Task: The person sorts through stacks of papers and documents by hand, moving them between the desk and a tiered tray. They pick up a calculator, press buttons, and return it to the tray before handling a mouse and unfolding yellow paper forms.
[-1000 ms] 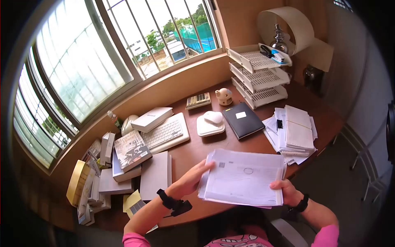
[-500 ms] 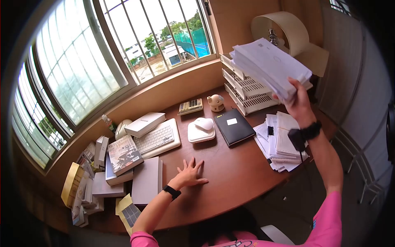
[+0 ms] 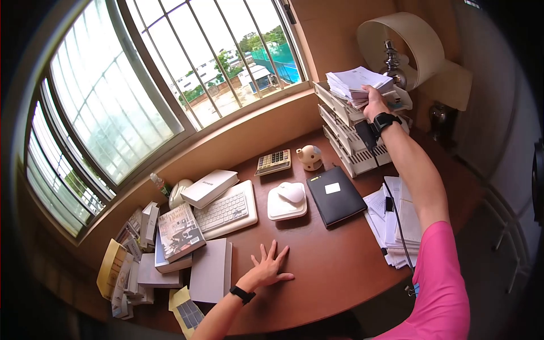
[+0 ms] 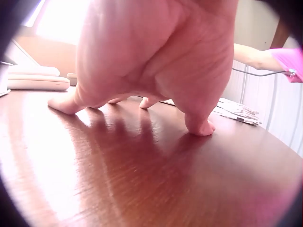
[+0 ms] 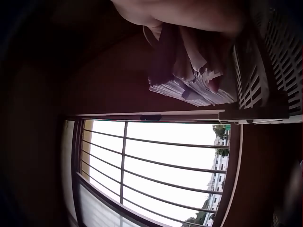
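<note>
In the head view a stack of white papers (image 3: 357, 81) lies at the top of the tiered letter tray (image 3: 347, 131), and the right hand (image 3: 375, 105) grips its near edge. The right wrist view shows the papers (image 5: 194, 90) from below under the right hand (image 5: 189, 14), beside the slatted tray (image 5: 258, 90). The left hand (image 3: 265, 269) rests on the brown desk with its fingers spread; the left wrist view has that hand (image 4: 156, 56) with its fingertips on the wood, holding nothing.
A black folder (image 3: 335, 196), a white mouse (image 3: 290, 192), a calculator (image 3: 273, 162) and a keyboard (image 3: 226, 211) lie across the desk. Books and boxes (image 3: 180, 231) crowd the left side. More papers (image 3: 394, 224) lie under the right arm, with a lamp (image 3: 405, 48) behind the tray.
The right hand has carried the papers from in front of the body up to the tray's top. The left hand has let go of them and come down on the desk.
</note>
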`<state>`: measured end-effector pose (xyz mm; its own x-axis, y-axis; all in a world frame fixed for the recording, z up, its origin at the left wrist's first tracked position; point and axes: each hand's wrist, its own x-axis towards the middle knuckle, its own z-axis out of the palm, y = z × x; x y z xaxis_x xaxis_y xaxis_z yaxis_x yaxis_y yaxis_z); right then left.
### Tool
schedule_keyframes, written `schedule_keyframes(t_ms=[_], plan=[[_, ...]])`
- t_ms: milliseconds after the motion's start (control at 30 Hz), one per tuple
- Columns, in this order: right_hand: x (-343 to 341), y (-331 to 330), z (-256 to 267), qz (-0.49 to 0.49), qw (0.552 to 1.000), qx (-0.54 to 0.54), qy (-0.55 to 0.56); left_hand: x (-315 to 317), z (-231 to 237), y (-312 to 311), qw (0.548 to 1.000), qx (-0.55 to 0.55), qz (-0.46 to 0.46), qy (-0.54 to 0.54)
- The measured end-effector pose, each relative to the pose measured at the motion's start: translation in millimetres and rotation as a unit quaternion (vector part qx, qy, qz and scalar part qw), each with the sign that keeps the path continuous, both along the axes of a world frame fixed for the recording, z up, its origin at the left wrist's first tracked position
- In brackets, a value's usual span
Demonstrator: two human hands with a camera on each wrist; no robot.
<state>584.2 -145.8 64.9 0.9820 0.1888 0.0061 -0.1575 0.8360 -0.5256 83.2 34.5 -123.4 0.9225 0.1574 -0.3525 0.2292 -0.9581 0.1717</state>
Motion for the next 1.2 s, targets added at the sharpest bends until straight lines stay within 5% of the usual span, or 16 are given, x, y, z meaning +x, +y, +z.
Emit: schedule_keyframes(t_ms=[200, 267, 333, 467, 600, 933, 1033, 1100, 1133, 1200], plan=[[49.7, 37.5, -14.2, 0.022, 0.978, -0.176, 0.112, -0.8, 6.5, -3.6, 1.000, 0.006, -0.008, 0.004], [60.4, 34.6, -24.7, 0.047, 0.994, -0.086, 0.039, 0.5, 6.7, -3.8, 1.000, 0.002, -0.007, 0.011], [93.4, 31.1, -35.7, 0.032, 0.978, -0.204, -0.042, 0.7, 5.7, -3.8, 1.000, 0.003, -0.004, 0.009], [64.3, 21.5, -15.8, 0.017, 0.927, -0.374, -0.002, -0.1, 6.9, -4.3, 1.000, 0.002, -0.004, 0.010], [37.0, 3.9, 0.6, 0.117, 0.929, -0.352, -0.013, 1.5, 8.3, -5.0, 1.000, 0.005, -0.005, 0.008], [-51.8, -55.7, 39.1, 0.035, 0.841, -0.534, -0.080, -1.0, 5.2, -4.0, 1.000, -0.002, -0.007, 0.002], [-101.2, -100.3, 28.4, 0.072, 0.754, -0.627, -0.184, -1.3, 8.5, -7.4, 0.999, 0.029, -0.008, 0.018], [-125.6, -140.0, 4.4, 0.069, 0.650, -0.726, -0.214, -1.6, 8.3, -8.0, 0.999, 0.028, -0.013, 0.017], [-134.0, -159.1, -7.7, 0.096, 0.564, -0.802, -0.170, -2.4, 6.8, -7.4, 0.999, 0.033, -0.010, 0.016], [-169.9, -193.6, -43.7, 0.077, 0.466, -0.874, -0.111, -1.7, 2.8, -6.0, 1.000, 0.020, -0.013, 0.014]])
